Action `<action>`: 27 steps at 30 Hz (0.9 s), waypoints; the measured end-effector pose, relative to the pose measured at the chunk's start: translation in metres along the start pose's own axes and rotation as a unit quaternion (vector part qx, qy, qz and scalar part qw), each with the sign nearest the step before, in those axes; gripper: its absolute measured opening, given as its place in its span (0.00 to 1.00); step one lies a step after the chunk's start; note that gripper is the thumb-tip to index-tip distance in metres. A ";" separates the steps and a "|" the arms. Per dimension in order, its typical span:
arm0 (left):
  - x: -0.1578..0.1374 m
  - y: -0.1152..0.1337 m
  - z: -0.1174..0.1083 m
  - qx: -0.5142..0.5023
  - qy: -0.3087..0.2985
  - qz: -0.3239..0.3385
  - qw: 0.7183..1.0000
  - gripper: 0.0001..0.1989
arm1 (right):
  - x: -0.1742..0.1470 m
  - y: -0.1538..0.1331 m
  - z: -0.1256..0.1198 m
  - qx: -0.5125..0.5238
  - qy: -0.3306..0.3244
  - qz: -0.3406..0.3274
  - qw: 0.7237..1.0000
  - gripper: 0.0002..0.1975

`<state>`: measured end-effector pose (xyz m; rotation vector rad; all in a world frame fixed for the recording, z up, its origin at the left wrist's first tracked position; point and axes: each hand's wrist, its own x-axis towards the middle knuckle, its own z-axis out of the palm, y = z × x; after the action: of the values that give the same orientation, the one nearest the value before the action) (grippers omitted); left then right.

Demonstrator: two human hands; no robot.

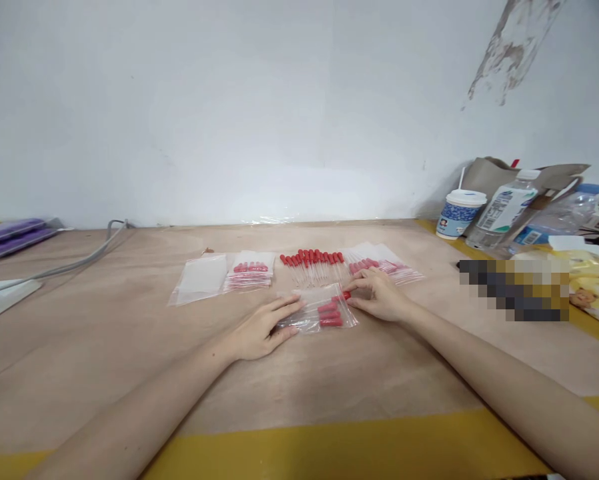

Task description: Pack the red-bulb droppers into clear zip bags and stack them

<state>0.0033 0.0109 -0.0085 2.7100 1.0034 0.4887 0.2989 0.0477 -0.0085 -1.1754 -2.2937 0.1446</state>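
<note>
A clear zip bag lies on the table with several red-bulbed glass droppers inside, bulbs toward its right end. Over the bag's left end rests my left hand, fingers stretched and apart on the plastic. My right hand pinches the red bulb of a dropper at the bag's right end; its stem reaches into the bag. Behind the bag, loose droppers lie in a fanned row. Filled bags are stacked to their left, and more filled bags lie to their right.
Flat, apparently unfilled bags lie at left. A paper cup, a plastic bottle and a yellow package crowd the right side. A grey cable and purple packs are at far left. The wall bounds the back.
</note>
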 end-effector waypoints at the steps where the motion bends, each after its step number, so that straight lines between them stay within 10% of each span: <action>1: 0.000 0.000 0.000 0.000 0.001 0.002 1.000 0.22 | 0.001 -0.001 0.002 0.013 0.007 0.001 1.000 0.07; 19: 0.001 0.002 -0.002 -0.003 0.003 -0.002 1.000 0.24 | 0.006 -0.020 0.017 0.139 0.001 0.058 0.989 0.18; 27: 0.001 0.002 -0.002 -0.003 -0.011 0.001 1.000 0.23 | 0.025 -0.006 0.008 0.024 0.076 0.166 0.983 0.08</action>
<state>0.0043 0.0108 -0.0055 2.7049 0.9933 0.4604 0.2792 0.0648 -0.0024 -1.4836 -1.9391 0.2257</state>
